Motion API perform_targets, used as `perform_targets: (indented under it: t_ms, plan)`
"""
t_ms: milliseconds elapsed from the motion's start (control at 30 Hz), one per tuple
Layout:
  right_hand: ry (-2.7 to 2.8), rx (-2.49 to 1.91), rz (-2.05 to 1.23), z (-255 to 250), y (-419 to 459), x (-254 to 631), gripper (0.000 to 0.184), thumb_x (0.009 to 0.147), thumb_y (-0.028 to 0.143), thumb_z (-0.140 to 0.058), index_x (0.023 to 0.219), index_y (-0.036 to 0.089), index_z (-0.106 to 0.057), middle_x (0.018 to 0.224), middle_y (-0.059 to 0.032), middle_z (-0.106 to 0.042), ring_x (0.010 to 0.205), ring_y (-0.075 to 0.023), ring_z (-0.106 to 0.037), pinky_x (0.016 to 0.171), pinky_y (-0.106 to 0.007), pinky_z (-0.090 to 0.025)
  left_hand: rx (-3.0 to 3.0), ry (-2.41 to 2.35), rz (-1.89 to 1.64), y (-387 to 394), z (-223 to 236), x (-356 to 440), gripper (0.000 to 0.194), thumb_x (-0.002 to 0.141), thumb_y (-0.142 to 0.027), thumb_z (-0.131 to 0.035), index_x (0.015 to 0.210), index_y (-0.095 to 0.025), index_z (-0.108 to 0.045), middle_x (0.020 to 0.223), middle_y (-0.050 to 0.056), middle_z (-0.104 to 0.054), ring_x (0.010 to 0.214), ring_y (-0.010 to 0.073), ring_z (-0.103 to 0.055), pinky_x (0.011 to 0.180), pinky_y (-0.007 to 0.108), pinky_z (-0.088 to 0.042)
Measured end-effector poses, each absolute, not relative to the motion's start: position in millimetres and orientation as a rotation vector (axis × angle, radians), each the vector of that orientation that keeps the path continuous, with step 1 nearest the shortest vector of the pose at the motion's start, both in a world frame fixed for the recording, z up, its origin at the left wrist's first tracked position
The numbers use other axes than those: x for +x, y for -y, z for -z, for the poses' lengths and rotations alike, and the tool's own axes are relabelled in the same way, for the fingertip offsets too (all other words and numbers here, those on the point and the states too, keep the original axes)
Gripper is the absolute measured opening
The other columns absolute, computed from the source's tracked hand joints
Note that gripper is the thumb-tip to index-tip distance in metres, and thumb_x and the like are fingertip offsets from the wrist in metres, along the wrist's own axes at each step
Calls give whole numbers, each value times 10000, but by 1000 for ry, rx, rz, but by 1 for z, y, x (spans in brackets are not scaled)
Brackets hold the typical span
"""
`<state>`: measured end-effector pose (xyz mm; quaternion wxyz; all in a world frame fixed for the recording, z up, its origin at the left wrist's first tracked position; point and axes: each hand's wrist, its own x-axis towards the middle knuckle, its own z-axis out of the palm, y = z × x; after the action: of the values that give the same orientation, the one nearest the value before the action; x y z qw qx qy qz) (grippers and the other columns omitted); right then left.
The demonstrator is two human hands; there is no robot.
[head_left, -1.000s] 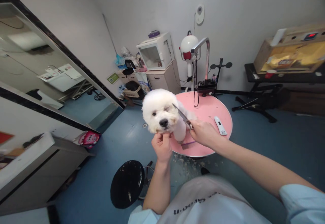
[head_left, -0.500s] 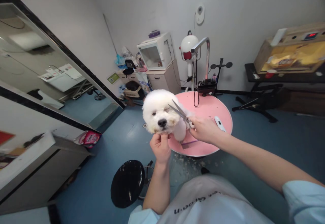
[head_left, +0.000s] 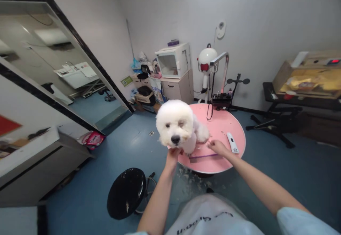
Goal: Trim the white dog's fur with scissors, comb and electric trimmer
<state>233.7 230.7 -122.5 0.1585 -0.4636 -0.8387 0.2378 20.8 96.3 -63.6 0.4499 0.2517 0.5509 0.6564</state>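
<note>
Soft, even light indoors, with stretched edges

Cool, fairly diffuse light fills the room, moderately bright on the grey wall [head_left: 160,11] and dimmer towards the upper right corner. A small pale patch glares at the top edge; its source cannot be told. The dog's [head_left: 174,121] white coat is the brightest broad area, its curls washed nearly smooth. Shade gathers beneath the pink worktop [head_left: 226,121]. Highlights streak the black stool [head_left: 126,193], and a faint sheen lies on the blue floor [head_left: 128,153]. Wide-angle distortion tilts the mirror [head_left: 61,61]. The red display [head_left: 334,61] smears, and fine detail on the right hand [head_left: 215,147] is soft.
</note>
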Motion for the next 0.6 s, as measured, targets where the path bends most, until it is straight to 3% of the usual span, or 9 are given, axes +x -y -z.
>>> perform_targets:
  t_ms: [100, 200, 333, 433, 500, 600]
  plan:
    - [2667, -1338, -525, 170, -227, 250, 103, 726, 118, -548, 654, 191, -555, 565, -34, -574, 552, -165, -567, 513, -269, -340, 460, -1149, -1610, -107, 70, 20, 438, 475, -514, -784, 682, -152, -649, 697, 106, -651, 612, 197, -598, 586, 334, -489]
    - [2778, -1311, -440, 186, -219, 255, 171, 615, 73, -615, 709, 204, -558, 555, 2, -543, 556, -173, -587, 515, -274, -340, 257, -772, -1656, -125, 40, 23, 421, 596, -519, -731, 854, -198, -644, 890, 79, -671, 816, 216, -631, 685, 334, -510]
    - [2908, -1285, -357, 183, -220, 251, 207, 547, 39, -624, 592, 204, -508, 516, 16, -504, 545, -174, -584, 528, -281, -358, 143, -647, -1744, -155, -12, 20, 250, 771, -404, -635, 873, -176, -627, 878, 65, -663, 798, 183, -608, 675, 302, -481]
    - [2966, -1249, -356, 182, -222, 253, 173, 566, 94, -632, 527, 183, -488, 503, 21, -499, 551, -160, -576, 566, -273, -389, 161, -633, -1795, -170, -17, 17, 197, 837, -351, -567, 841, -159, -613, 846, 64, -653, 777, 166, -593, 645, 281, -449]
    - [2972, -1204, -400, 185, -215, 261, 113, 647, 175, -600, 563, 163, -526, 516, 31, -507, 568, -151, -580, 599, -260, -417, 218, -693, -1801, -169, 1, 16, 199, 794, -356, -618, 830, -161, -610, 834, 54, -648, 755, 155, -585, 640, 272, -442]
    - [2824, -1183, -540, 197, -187, 279, 182, 790, 234, -477, 656, 158, -573, 572, 19, -560, 603, -155, -603, 612, -253, -452, 349, -975, -1779, -149, 43, 19, 367, 545, -347, -808, 780, -139, -617, 723, 36, -627, 643, 122, -548, 584, 237, -413]
